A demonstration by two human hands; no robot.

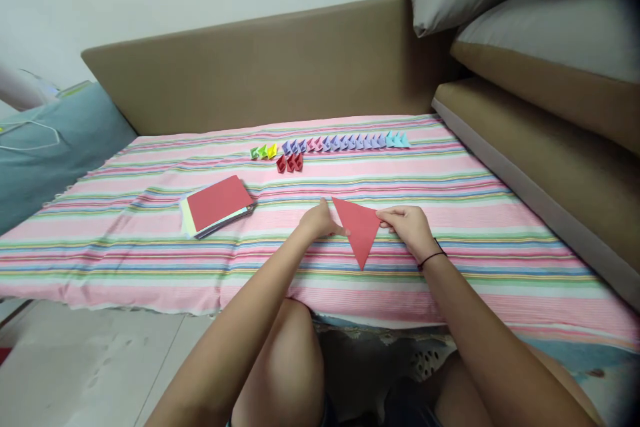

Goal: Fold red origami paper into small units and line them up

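Note:
A red paper triangle (361, 230) lies on the striped cloth (450, 200), its tip pointing toward me. My left hand (320, 220) presses with closed fingers on the triangle's left edge. My right hand (410, 225), a black band at its wrist, pinches the triangle's right corner. To the left rests a stack of coloured paper sheets (217, 205) with a red sheet on top. Farther back runs a row of several small folded paper pieces (333, 143) in green, yellow, purple, pink and blue. Three red folded pieces (289, 162) stand just in front of that row.
The cloth covers a low brown sofa seat with a backrest (270, 60) behind. Brown and grey cushions (540, 53) pile up at the right. A teal pillow (45, 140) lies at the left. My knees and a pale tiled floor (90, 360) show below.

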